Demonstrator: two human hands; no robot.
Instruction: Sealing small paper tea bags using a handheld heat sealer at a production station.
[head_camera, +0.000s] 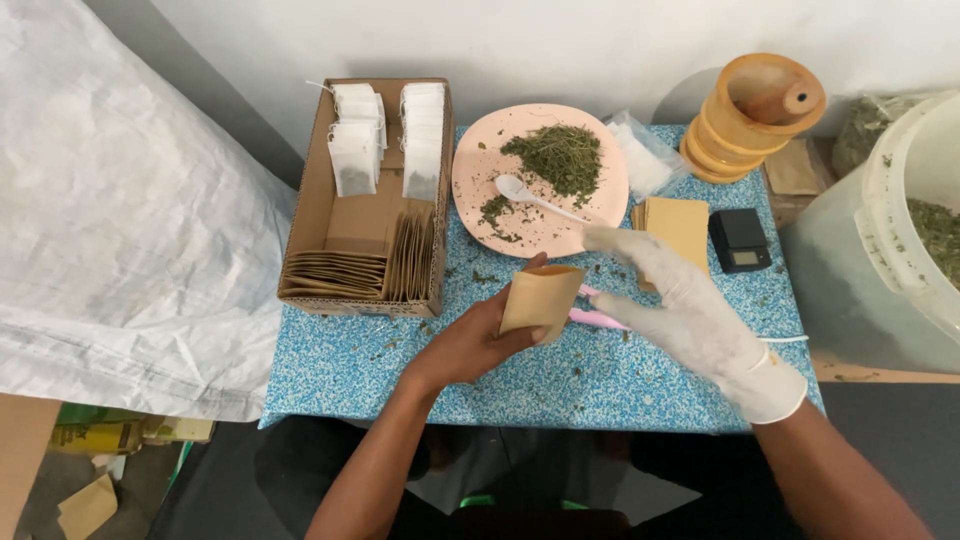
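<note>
Paper pouch (541, 299), small and brown, held upright in my bare left hand (470, 345) over the blue speckled tabletop (330, 365).

From the head camera, my left fingers and thumb are clasped around the pouch with its mouth up, while my gloved right hand (690, 315) is spread loose just beside it, gripping nothing, fingers reaching toward the pouch's top edge. A pink tool (598, 319) lies on the table under my hands. Behind them sits a pink plate (480, 160) with dried green herb (560, 155) and a white spoon (525, 192); a cardboard box (310, 215) of tea bags and pouches stands to the left, a small black scale (739, 240) to the right. Both forearms angle in from below.
</note>
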